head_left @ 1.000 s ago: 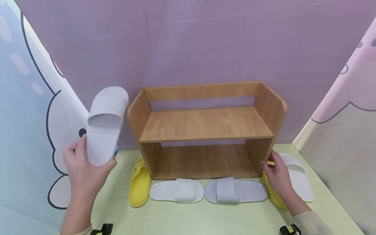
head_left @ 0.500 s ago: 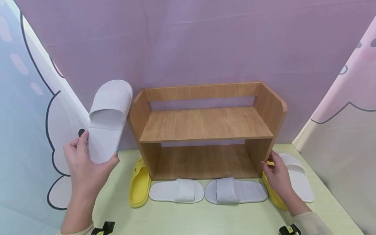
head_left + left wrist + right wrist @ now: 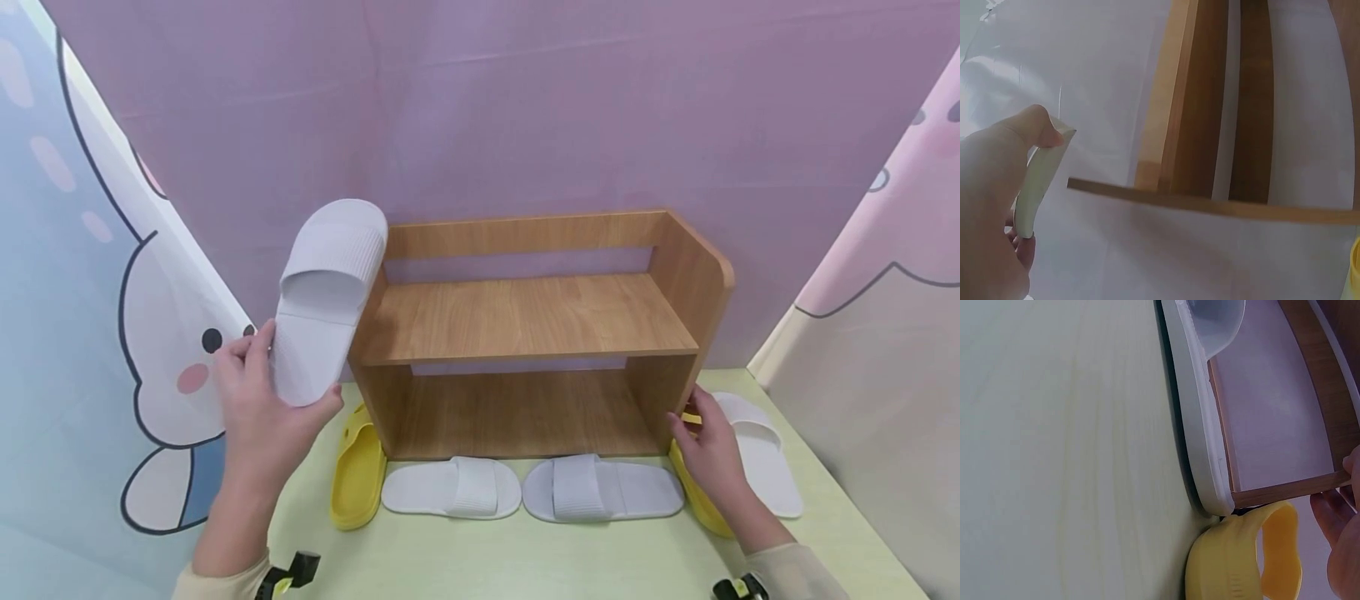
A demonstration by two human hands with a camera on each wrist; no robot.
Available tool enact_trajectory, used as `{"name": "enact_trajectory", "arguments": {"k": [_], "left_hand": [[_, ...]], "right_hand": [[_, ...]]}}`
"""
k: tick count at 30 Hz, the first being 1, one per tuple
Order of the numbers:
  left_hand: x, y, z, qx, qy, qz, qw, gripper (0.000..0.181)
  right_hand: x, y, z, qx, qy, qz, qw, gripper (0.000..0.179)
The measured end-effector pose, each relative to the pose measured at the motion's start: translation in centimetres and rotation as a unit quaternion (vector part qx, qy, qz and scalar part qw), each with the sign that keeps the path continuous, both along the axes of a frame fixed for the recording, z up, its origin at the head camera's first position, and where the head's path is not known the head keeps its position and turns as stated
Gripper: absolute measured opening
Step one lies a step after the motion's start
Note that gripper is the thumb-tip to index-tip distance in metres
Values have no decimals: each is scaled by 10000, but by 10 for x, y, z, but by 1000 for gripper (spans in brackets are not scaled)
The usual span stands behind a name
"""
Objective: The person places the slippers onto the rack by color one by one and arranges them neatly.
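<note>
My left hand (image 3: 270,425) grips a white slide slipper (image 3: 311,354) by its heel end, thumb on one edge and fingers on the other. The slipper is raised, toe up, and overlaps the left side of a two-tier wooden shoe rack (image 3: 525,317) in the head view. Seen from the left wrist, the slipper's sole edge (image 3: 1041,181) stands apart from the rack's side panel (image 3: 1210,209). My right hand (image 3: 708,450) pinches the front edge of the rack's right side panel, low down, above a yellow clog (image 3: 701,500) it partly hides.
On the pale green tabletop (image 3: 525,567), a white slide (image 3: 420,487) and a greyish slide (image 3: 648,487) lie along the rack's front. Another yellow clog (image 3: 356,483) sits at its left, another white slide (image 3: 765,471) at far right. A purple cloth (image 3: 510,108) hangs behind.
My left hand has carried the white slipper to the right and slightly up, from beside the rack to overlapping its left side. My right hand has stayed on the rack.
</note>
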State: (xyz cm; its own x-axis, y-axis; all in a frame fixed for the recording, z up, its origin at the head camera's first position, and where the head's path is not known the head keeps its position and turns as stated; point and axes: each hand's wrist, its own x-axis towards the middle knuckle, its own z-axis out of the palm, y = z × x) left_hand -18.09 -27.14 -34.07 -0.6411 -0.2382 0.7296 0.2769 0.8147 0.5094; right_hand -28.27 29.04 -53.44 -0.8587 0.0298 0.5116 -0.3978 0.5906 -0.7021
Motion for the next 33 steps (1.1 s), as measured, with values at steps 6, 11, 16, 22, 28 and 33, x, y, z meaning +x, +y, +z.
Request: {"name": "enact_trajectory", "arguments": {"k": [6, 11, 16, 22, 28, 33], "left_hand": [[-8, 16, -3, 40, -71, -201, 9998, 108], [-13, 28, -5, 97, -189, -231, 9995, 108], [-17, 40, -5, 273, -506, -238, 9981, 108], [-19, 51, -7, 456, -837, -151, 9953, 111], [-24, 55, -11, 447, -984, -178, 9940, 111], [-28, 59, -14, 396, -1212, -113, 9918, 108]], "right_hand": [[0, 0, 0, -3, 29, 5, 10000, 67], [-1, 0, -1, 5, 84, 11, 10000, 68], [-2, -1, -1, -10, 86, 25, 10000, 68], [-3, -2, -1, 7, 103, 29, 9999, 68], [-3, -2, -1, 6, 68, 58, 10000, 69], [-3, -2, 1, 6, -2, 68, 10000, 69]]}}
